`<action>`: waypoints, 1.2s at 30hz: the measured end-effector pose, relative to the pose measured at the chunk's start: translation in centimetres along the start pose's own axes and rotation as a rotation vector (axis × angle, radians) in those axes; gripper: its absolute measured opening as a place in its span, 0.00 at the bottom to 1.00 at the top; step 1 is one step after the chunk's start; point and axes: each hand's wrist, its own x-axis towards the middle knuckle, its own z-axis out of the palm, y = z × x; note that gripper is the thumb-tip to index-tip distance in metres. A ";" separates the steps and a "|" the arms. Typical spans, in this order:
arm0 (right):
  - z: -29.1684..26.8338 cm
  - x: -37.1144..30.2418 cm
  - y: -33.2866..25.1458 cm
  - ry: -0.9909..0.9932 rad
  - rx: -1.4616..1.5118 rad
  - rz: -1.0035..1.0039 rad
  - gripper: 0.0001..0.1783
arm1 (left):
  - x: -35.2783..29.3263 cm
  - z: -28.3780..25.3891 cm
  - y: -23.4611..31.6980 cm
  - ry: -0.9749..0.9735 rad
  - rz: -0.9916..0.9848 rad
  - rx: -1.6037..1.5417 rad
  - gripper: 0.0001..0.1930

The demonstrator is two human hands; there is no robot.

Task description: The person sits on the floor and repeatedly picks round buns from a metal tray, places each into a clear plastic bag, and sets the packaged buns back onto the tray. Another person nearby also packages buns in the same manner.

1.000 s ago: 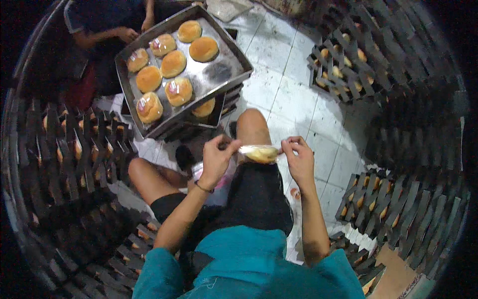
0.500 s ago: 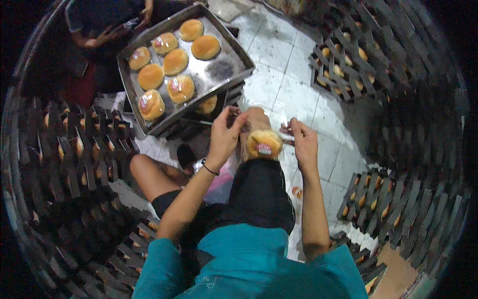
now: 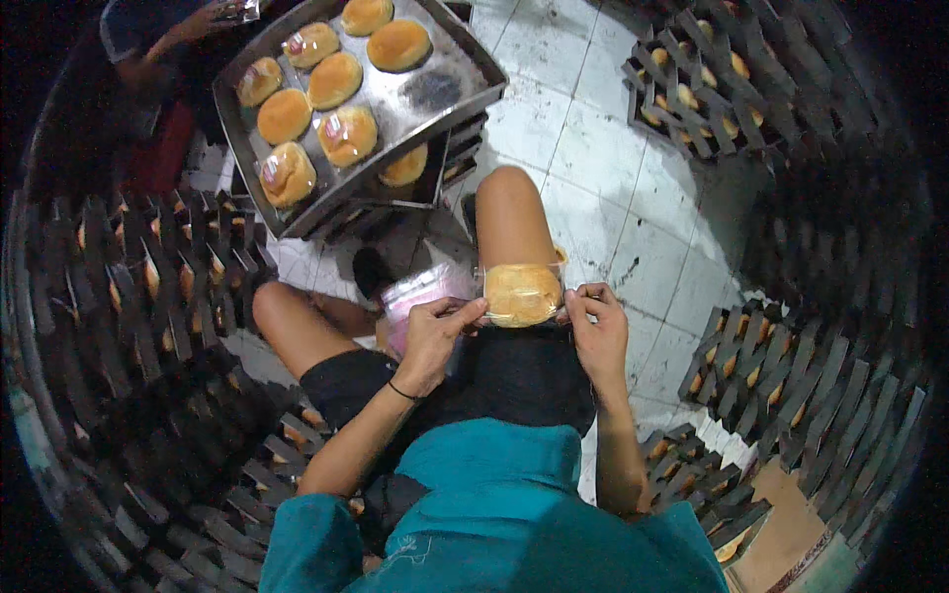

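Note:
A round golden bun in a clear plastic bag (image 3: 523, 296) is stretched between my hands, above my lap. My left hand (image 3: 435, 336) pinches one side of the bag between thumb and fingers. Closed on the opposite side of the bag is my right hand (image 3: 595, 326). Beside my left hand, a stack of clear and pink plastic bags (image 3: 427, 296) lies near my thigh. Ahead to the left stands a metal tray (image 3: 460, 59) with several buns (image 3: 334, 81), some bagged and some bare.
Dark slatted racks holding buns surround me, at the left (image 3: 148, 287), far right (image 3: 692, 89) and right (image 3: 781, 366). A person's arm (image 3: 183, 35) shows at the upper left. White floor tiles (image 3: 583, 158) lie ahead; cardboard (image 3: 781, 524) sits at the lower right.
The bagged bun has turned over, from its labelled face to a plain golden one. My hands have come lower and now grip the bag's two sides.

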 end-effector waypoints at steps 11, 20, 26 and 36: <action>2.8 -1.6 4.0 0.086 0.066 0.173 0.20 | 0.6 2.0 -0.4 0.130 0.330 0.132 0.19; 1.0 -0.4 1.6 0.011 0.320 0.216 0.15 | 0.7 1.3 0.5 -0.053 0.850 0.862 0.38; 5.8 5.5 -4.6 -0.229 0.269 -0.201 0.28 | 6.9 -1.8 4.6 -0.360 0.337 -0.359 0.30; 11.9 22.4 -16.8 -0.188 -0.315 -0.376 0.44 | 12.4 -6.6 13.2 0.121 0.657 -0.065 0.41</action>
